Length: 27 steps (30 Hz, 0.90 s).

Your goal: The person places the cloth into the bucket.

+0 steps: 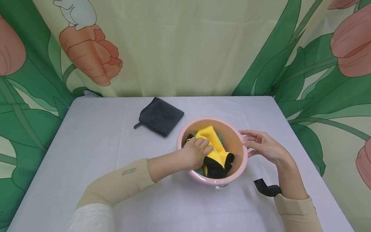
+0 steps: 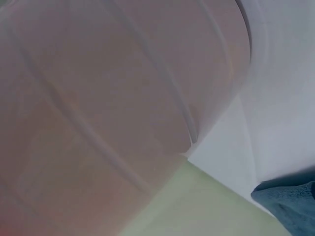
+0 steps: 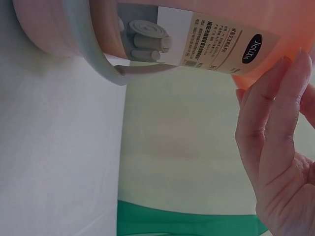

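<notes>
A pink bucket stands on the table with a yellow cloth with black edging bunched inside it, and bits of green and black showing beneath. My left hand reaches over the near left rim, its fingers bent down onto the yellow cloth. Whether they grip it I cannot tell. At the right rim, my right hand touches the bucket from outside with its fingertips. The right wrist view shows those fingers slightly bent against the bucket wall, beside a printed label. The bucket's side fills much of the left wrist view.
A dark grey folded cloth with a small loop lies behind the bucket, to the left. White cloth covers the table. A printed curtain hangs past the far edge. A black curved piece sits at my right wrist.
</notes>
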Each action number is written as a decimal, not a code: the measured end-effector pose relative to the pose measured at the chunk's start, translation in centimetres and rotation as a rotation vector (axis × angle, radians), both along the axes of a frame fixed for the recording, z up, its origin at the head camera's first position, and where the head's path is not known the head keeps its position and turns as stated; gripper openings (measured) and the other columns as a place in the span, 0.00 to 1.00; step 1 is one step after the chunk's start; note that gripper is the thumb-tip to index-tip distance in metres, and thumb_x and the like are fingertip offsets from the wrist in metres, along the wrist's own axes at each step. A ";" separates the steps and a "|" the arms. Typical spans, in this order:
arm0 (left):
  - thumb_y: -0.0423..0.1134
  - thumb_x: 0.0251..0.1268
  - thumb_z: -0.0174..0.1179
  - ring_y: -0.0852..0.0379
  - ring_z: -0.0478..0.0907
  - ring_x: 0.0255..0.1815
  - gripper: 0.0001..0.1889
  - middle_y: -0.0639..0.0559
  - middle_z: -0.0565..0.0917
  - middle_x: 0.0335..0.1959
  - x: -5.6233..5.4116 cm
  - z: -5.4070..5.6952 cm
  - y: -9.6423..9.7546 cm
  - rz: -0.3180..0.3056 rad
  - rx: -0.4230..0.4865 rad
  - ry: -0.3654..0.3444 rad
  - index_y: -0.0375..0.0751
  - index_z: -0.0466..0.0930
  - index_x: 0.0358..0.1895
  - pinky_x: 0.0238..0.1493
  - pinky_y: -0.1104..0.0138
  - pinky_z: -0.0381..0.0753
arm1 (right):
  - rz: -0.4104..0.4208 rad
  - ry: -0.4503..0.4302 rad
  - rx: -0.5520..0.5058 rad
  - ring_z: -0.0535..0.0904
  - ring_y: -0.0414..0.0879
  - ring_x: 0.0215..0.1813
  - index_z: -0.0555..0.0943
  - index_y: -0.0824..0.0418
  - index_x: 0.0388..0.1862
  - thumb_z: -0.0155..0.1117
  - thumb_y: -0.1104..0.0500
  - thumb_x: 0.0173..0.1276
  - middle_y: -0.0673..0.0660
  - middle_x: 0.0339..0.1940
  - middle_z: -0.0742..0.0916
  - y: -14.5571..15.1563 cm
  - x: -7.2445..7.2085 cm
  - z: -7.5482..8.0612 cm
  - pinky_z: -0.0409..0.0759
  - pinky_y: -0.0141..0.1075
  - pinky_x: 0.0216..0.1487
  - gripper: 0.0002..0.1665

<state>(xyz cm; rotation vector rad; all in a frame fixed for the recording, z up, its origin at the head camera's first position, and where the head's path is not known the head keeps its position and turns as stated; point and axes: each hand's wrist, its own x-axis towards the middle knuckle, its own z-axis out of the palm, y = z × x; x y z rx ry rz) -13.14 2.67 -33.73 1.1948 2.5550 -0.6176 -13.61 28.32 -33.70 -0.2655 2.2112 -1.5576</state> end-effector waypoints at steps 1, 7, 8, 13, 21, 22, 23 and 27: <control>0.53 0.65 0.47 0.57 0.58 0.55 0.19 0.55 0.60 0.50 0.0 0.0 0.0 0.003 0.001 -0.001 0.53 0.54 0.53 0.51 0.68 0.61 | 0.000 -0.001 -0.002 0.82 0.44 0.33 0.60 0.75 0.62 0.56 0.66 0.64 0.48 0.35 0.85 0.0 0.0 0.0 0.81 0.42 0.31 0.29; 0.54 0.64 0.48 0.57 0.58 0.56 0.22 0.55 0.61 0.51 -0.1 0.2 -0.4 0.000 0.035 -0.016 0.53 0.55 0.56 0.52 0.67 0.62 | -0.009 -0.005 0.008 0.82 0.43 0.34 0.60 0.75 0.62 0.56 0.64 0.65 0.47 0.35 0.85 -0.2 0.0 -0.1 0.81 0.42 0.32 0.30; 0.54 0.64 0.48 0.57 0.58 0.57 0.23 0.55 0.61 0.53 -0.1 0.3 -0.6 0.002 0.049 -0.032 0.53 0.55 0.58 0.54 0.66 0.62 | -0.011 -0.007 0.011 0.82 0.43 0.34 0.60 0.75 0.62 0.56 0.64 0.65 0.47 0.35 0.85 -0.2 0.1 -0.1 0.81 0.42 0.32 0.30; 0.56 0.61 0.51 0.55 0.56 0.63 0.33 0.54 0.59 0.65 -0.4 1.3 -1.4 0.015 0.130 -0.122 0.56 0.52 0.68 0.62 0.61 0.57 | -0.009 -0.011 0.011 0.81 0.43 0.35 0.60 0.75 0.62 0.56 0.64 0.66 0.46 0.35 0.85 -0.2 0.0 -0.1 0.81 0.42 0.32 0.30; 0.57 0.58 0.55 0.50 0.50 0.68 0.39 0.52 0.52 0.70 -1.6 3.5 -3.9 0.068 0.240 -0.096 0.57 0.49 0.70 0.68 0.52 0.46 | 0.003 -0.014 0.000 0.81 0.42 0.35 0.60 0.75 0.62 0.55 0.64 0.66 0.46 0.37 0.85 -0.1 0.0 -0.1 0.81 0.42 0.33 0.29; 0.57 0.59 0.54 0.50 0.49 0.69 0.38 0.52 0.51 0.71 -1.9 3.6 -4.4 0.082 0.254 -0.077 0.56 0.48 0.71 0.68 0.52 0.45 | 0.003 -0.015 -0.001 0.81 0.42 0.35 0.60 0.75 0.62 0.55 0.64 0.66 0.46 0.37 0.85 -0.1 0.0 -0.1 0.81 0.42 0.33 0.29; 0.57 0.59 0.53 0.50 0.49 0.69 0.38 0.52 0.50 0.71 -2.2 3.8 -4.9 0.094 0.274 -0.057 0.56 0.48 0.71 0.68 0.51 0.45 | 0.004 -0.014 -0.002 0.81 0.42 0.35 0.59 0.76 0.62 0.54 0.64 0.66 0.46 0.37 0.85 -0.1 0.0 -0.1 0.81 0.42 0.33 0.29; 0.58 0.62 0.46 0.48 0.47 0.70 0.36 0.50 0.48 0.72 -3.7 3.8 -6.8 0.143 0.333 0.077 0.54 0.47 0.71 0.67 0.50 0.46 | 0.008 -0.010 -0.003 0.81 0.42 0.35 0.59 0.76 0.62 0.54 0.64 0.66 0.46 0.37 0.85 -0.1 0.0 0.0 0.81 0.41 0.33 0.29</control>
